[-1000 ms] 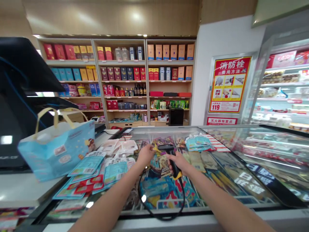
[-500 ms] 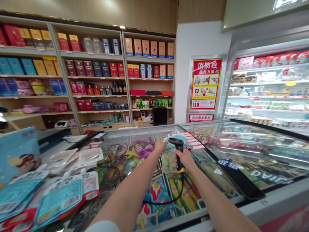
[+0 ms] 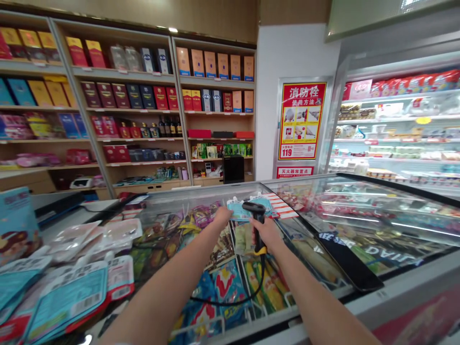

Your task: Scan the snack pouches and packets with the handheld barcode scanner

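Observation:
My right hand (image 3: pixel 265 233) is wrapped round the grip of a black barcode scanner (image 3: pixel 256 216) with a yellow band, its black cable (image 3: pixel 230 301) looping down toward me. The scanner's head points at a pile of light blue pouches (image 3: pixel 251 207) lying on the glass lid of a chest freezer (image 3: pixel 323 249). My left hand (image 3: pixel 223 216) reaches out to the left edge of that pile and touches a blue pouch with its fingers closed on the edge.
More blue and red pouches (image 3: pixel 68 297) and pale packets (image 3: pixel 93 235) lie on the lid at the left, beside a blue paper bag (image 3: pixel 16 223). Shelves of boxed goods (image 3: pixel 143 96) stand behind, an open chiller (image 3: pixel 395 129) at the right, a red fire notice (image 3: pixel 302 122) on the wall.
Both hands and the scanner moved right along the freezer lid, away from the left pile to the blue pouches at the far middle. The view turned right too.

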Demonstrator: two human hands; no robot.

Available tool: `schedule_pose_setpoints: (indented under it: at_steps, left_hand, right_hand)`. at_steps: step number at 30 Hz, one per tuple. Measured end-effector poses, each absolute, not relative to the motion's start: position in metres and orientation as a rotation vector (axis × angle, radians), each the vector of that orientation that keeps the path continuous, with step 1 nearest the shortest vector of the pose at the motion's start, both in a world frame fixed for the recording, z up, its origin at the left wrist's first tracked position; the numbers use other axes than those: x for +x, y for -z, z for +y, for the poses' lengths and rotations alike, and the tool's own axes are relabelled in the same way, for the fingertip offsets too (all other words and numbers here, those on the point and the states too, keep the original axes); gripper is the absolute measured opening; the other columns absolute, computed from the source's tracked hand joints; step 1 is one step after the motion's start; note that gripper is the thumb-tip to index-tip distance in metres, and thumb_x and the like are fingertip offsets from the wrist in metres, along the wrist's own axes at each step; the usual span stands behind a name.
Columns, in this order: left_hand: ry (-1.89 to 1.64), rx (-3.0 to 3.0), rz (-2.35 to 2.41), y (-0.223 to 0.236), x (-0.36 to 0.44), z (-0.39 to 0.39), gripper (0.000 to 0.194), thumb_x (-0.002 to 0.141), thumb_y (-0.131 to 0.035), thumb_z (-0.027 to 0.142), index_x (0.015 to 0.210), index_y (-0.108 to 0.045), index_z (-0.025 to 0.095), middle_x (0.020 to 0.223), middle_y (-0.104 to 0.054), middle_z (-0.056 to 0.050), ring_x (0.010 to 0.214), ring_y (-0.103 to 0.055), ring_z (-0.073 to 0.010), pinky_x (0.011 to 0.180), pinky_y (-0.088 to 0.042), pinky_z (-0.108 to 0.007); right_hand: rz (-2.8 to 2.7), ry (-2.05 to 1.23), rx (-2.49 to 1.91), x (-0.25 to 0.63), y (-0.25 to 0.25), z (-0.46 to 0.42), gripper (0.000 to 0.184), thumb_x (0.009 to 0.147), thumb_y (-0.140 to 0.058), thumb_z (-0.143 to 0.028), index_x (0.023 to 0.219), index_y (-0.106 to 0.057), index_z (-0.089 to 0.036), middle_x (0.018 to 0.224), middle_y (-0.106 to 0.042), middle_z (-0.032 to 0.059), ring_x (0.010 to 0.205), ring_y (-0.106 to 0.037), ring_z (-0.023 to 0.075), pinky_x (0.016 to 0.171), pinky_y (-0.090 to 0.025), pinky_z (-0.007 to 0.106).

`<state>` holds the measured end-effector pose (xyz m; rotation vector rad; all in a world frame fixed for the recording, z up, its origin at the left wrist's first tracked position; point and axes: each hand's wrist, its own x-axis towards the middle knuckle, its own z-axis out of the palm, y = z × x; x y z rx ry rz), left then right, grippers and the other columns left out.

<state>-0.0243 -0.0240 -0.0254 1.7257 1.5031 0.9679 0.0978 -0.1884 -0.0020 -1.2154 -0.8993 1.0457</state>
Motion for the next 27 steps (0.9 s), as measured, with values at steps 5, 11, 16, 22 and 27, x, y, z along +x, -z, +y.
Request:
schedule_pose_setpoints:
  at_steps: [5,11,16,22,27]
  left_hand:
    - [-1.297,1.603,1.221,0.042,-0.092,-0.038,0.011,0.075,-0.056,0.02,0.084,-0.059,0.016,0.073,-0.067,-0.002,0.07,-0.064,-0.0155,0.066,-0.05,-0.024]
    - [-1.386,1.387,0.984,0.044,-0.101,-0.044,0.021,0.073,-0.058,0.023,0.093,-0.06,0.016,0.08,-0.07,-0.001,0.074,-0.066,-0.0151,0.072,-0.051,-0.025]
    - [-1.392,1.349,0.967,0.044,-0.097,-0.044,0.025,0.074,-0.057,0.021,0.098,-0.061,0.015,0.082,-0.071,-0.002,0.072,-0.065,-0.0145,0.07,-0.052,-0.025]
    - [-1.381,1.307,0.967,0.047,-0.095,-0.04,0.028,0.072,-0.056,0.016,0.099,-0.063,0.013,0.08,-0.071,-0.003,0.068,-0.064,-0.0145,0.067,-0.052,-0.026]
    - [-1.38,1.336,0.998,0.046,-0.094,-0.041,0.032,0.074,-0.055,0.015,0.105,-0.063,0.013,0.081,-0.072,-0.003,0.074,-0.066,-0.0154,0.069,-0.053,-0.025]
  right_hand:
    - [-1.001,-1.249,-1.24,0.088,0.002,-0.195,0.025,0.074,-0.065,-0.035,0.072,-0.045,-0.021,0.047,-0.051,-0.0072,0.037,-0.047,0.0101,0.036,-0.044,0.023]
    - [-1.107,-1.32,-1.294,0.08,0.004,-0.202,0.021,0.076,-0.064,-0.031,0.071,-0.047,-0.02,0.049,-0.052,-0.0056,0.037,-0.048,0.0096,0.036,-0.044,0.022]
    - [-1.108,-1.244,-1.299,0.084,0.008,-0.2,0.021,0.076,-0.065,-0.032,0.073,-0.048,-0.019,0.049,-0.052,-0.0058,0.037,-0.048,0.0091,0.035,-0.044,0.021]
    - [-1.136,-1.247,-1.306,0.084,0.011,-0.201,0.023,0.075,-0.065,-0.034,0.071,-0.048,-0.019,0.05,-0.052,-0.0054,0.037,-0.048,0.0092,0.034,-0.045,0.021]
    - [-1.161,-1.291,-1.351,0.082,0.01,-0.203,0.028,0.074,-0.066,-0.036,0.064,-0.047,-0.018,0.045,-0.048,-0.0052,0.036,-0.047,0.0085,0.033,-0.044,0.02]
